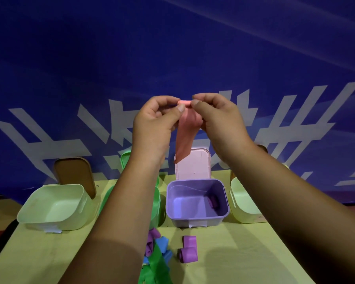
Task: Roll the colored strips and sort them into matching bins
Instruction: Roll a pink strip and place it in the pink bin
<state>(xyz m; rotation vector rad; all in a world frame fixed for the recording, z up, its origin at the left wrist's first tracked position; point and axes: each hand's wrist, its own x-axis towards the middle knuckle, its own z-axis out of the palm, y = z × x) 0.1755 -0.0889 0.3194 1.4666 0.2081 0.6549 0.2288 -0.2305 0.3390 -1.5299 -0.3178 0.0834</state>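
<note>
Forearms (121,222) are filling the lower head view, rising from the table (244,253) to two hands held up before the blue wall (172,48). On the table near the camera, a pile of loose green, blue and purple strips (156,257) is lying, with two purple rolls (189,251) just beside it.

The left hand (154,119) is pinching one end of a small tight roll at the top of the pink strip (184,138) between thumb and forefinger, its other fingers curled. The right hand (215,115) is pinching the other end likewise. The rest of the strip is hanging free below the hands, its tail dangling in front of the pink lid (195,169) and touching nothing.

Below it, the purple bin (195,220) is holding one purple roll (213,201). A green bin (157,201) is sitting just left of it, largely hidden by the left arm. A left pale bin (55,224) and a right pale bin (240,212) are standing at the ends.

Rolling is the step in hand, and it is only starting, as most of the pink strip is hanging unrolled. The next move is calling for both thumbs and forefingers turning the roll downward evenly, keeping the edges aligned, until the tail is wound in. Which bin matches pink I cannot tell: only the lid is showing pink.
</note>
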